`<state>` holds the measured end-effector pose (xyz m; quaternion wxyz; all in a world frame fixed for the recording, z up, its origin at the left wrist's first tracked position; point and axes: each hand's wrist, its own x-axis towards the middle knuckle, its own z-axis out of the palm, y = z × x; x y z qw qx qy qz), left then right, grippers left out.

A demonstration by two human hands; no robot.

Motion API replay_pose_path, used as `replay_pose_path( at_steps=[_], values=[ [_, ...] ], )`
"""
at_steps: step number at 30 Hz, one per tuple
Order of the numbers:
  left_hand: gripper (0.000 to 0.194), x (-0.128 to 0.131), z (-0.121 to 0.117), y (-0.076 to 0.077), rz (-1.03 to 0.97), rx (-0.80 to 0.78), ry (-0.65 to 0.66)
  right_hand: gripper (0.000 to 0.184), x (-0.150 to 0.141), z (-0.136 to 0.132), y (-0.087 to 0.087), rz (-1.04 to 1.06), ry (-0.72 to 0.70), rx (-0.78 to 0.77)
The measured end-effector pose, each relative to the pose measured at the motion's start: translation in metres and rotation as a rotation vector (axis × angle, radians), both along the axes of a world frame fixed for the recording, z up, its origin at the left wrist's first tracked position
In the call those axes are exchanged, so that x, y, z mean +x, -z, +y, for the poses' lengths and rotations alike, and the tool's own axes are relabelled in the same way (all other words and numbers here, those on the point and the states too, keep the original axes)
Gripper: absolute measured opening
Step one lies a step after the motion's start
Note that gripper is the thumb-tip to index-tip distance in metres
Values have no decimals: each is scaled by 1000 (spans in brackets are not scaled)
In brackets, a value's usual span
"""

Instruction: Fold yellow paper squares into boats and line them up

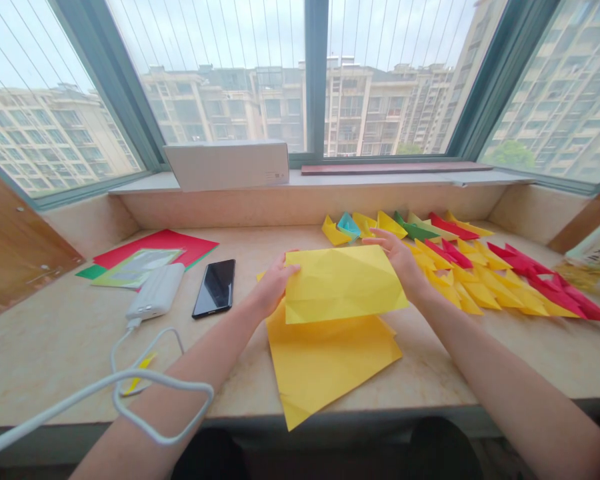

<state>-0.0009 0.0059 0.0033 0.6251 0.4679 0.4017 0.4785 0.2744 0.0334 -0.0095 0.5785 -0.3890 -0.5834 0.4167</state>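
Observation:
My left hand [275,283] pinches the left edge of a creased yellow sheet of paper [345,283], its thumb on the front. The sheet is raised and tilted toward me. My right hand [397,257] is at the sheet's right edge, partly behind it, with fingers stretched out and apart above the top corner. Whether it also bears the sheet's weight I cannot tell. Below lie darker yellow sheets of paper [330,367], loosely stacked, with one corner reaching the table's front edge.
Rows of folded paper boats [480,283] in yellow, red, green and blue fill the right side. At left are a black phone [215,287], a white power bank [157,290] with a looping white cable [160,378], and red paper [195,247]. A white box [227,165] stands on the sill.

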Motion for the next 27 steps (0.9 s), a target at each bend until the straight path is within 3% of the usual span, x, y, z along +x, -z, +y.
replay_pose_path(
  at_steps=[4,8,12,17,23,27],
  values=[
    [37,3,3,3,-32,115,-94,63,-1,-1,-1,40,0,-174],
    [37,2,6,0,-99,234,-197,57,-5,-9,-5,-26,-88,-311],
    [39,1,4,-4,-124,200,-151,58,-11,-15,-7,-84,-46,-277],
    [42,1,-3,-6,-128,143,-54,38,-14,-18,-11,49,-125,-133],
    [48,1,-6,-1,-91,112,51,47,-18,-24,-17,67,-247,-208],
    [47,1,-6,0,-73,104,86,41,-18,-25,-17,128,-174,-177]
  ],
)
